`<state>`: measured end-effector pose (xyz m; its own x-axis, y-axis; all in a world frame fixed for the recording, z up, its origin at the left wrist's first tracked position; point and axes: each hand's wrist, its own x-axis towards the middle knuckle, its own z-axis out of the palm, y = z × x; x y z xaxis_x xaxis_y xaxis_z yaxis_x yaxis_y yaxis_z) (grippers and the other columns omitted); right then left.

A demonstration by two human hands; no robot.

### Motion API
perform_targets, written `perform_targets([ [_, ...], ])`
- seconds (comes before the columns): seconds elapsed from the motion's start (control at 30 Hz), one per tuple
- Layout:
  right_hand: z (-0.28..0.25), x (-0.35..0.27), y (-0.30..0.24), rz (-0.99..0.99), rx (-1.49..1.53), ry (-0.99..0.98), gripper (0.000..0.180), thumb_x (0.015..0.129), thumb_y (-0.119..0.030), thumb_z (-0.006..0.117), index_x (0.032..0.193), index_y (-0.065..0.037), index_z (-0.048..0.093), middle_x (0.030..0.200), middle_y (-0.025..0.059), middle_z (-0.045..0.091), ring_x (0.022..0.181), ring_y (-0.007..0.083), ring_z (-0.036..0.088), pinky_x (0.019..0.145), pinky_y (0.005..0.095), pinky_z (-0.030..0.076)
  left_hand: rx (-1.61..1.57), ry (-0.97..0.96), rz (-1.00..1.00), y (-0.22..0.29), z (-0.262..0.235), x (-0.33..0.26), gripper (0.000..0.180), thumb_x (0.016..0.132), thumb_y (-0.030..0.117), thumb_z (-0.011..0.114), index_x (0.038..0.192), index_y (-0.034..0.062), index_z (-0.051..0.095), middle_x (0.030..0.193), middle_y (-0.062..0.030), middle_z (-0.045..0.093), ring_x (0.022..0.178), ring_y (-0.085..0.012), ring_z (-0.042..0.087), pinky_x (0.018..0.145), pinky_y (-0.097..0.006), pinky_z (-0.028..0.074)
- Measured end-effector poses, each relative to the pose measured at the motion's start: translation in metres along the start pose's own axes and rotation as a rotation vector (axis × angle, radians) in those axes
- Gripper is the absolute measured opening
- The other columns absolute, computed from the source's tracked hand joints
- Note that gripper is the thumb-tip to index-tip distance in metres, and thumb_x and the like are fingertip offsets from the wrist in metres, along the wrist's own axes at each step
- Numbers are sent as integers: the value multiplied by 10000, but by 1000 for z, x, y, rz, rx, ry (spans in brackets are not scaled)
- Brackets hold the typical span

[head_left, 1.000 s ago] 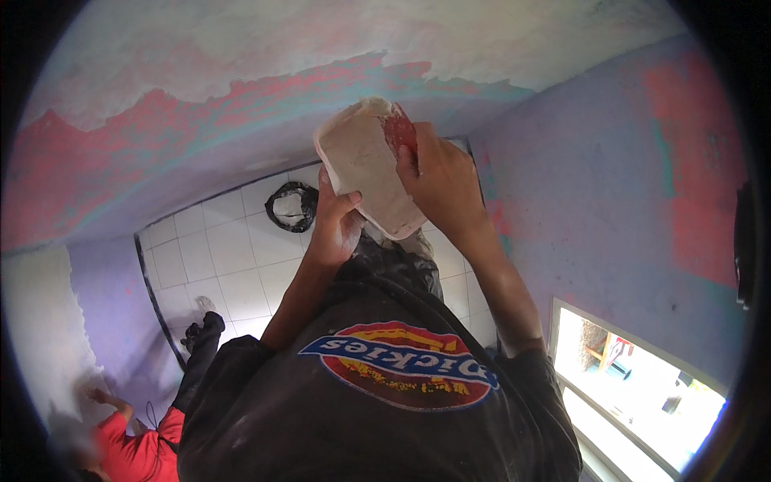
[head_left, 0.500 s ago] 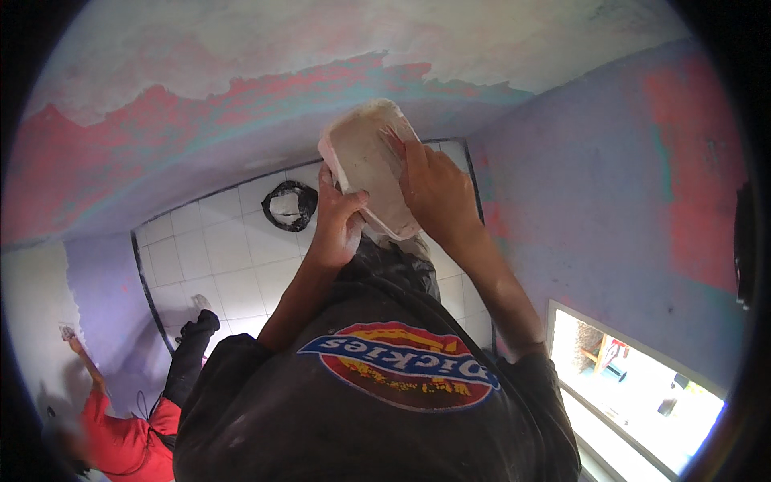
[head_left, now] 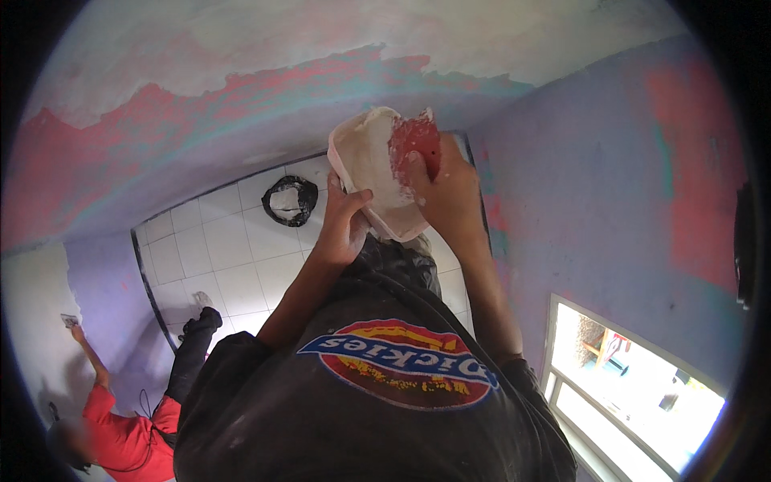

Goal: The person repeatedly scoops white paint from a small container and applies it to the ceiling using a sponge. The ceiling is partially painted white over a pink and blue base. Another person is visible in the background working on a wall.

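- A pale coat (head_left: 257, 36) seemingly covers the upper wall (head_left: 281, 132); its pink, turquoise and lilac lower part looks unfinished.
- The left hand (head_left: 343, 225) clasps the tub (head_left: 338, 161) by its left edge.
- The right hand (head_left: 446, 193) pinches 1 red scraper (head_left: 418, 143) at the tub's right edge.
- Scraper's smeared edge points left; tub's long axis slants upper-left to lower-right.

Room under wall refinishing; whether home or otherwise, I cannot tell. Far wall (head_left: 265, 100): off-white coat, ragged-edged above pink, turquoise and lilac. Right-hand wall (head_left: 586, 201): lilac, patched pink and turquoise. Floor (head_left: 233, 249): white tile, dark strip (head_left: 151, 291) along its edges. Black plastic bag (head_left: 307, 202), whitish contents, near floor's far edge. Tray (head_left: 335, 155), pale paste. Window (head_left: 618, 365), bright. Co-worker (head_left: 132, 438) in red, hand at left-hand wall (head_left: 36, 301).
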<state>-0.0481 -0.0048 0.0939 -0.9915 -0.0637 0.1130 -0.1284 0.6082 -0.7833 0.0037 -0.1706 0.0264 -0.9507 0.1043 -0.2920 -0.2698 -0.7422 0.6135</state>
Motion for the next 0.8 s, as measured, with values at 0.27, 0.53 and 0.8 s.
perform_targets([
  [0.27, -6, -2, -13, -215, -152, -73, 222, 929, -155, 654, 1100, -22, 601, 864, 200, 691, 762, 421, 686, 664, 478, 539, 29, -124, -58, 12, -10, 4, 840, 871, 114, 671, 1560, 104, 192, 1443, -149, 439, 1359, -312, 481, 1101, -505, 469],
  [0.53, -22, -3, -28, -227, -164, -100, 220, 942, -165, 629, 1088, -28, 537, 825, 215, 666, 742, 438, 666, 642, 522, 515, -30, -130, -151, 24, -12, 6, 847, 875, 180, 697, 1564, 93, 212, 1453, -145, 450, 1361, -307, 487, 1126, -501, 447],
  [0.8, -4, -7, -13, -143, -154, -130, 227, 940, -145, 629, 1119, -33, 547, 838, 202, 684, 764, 422, 682, 659, 504, 526, -49, -137, -156, 28, -14, 6, 852, 874, 180, 693, 1573, 90, 214, 1459, -147, 455, 1376, -303, 476, 1143, -493, 431],
])
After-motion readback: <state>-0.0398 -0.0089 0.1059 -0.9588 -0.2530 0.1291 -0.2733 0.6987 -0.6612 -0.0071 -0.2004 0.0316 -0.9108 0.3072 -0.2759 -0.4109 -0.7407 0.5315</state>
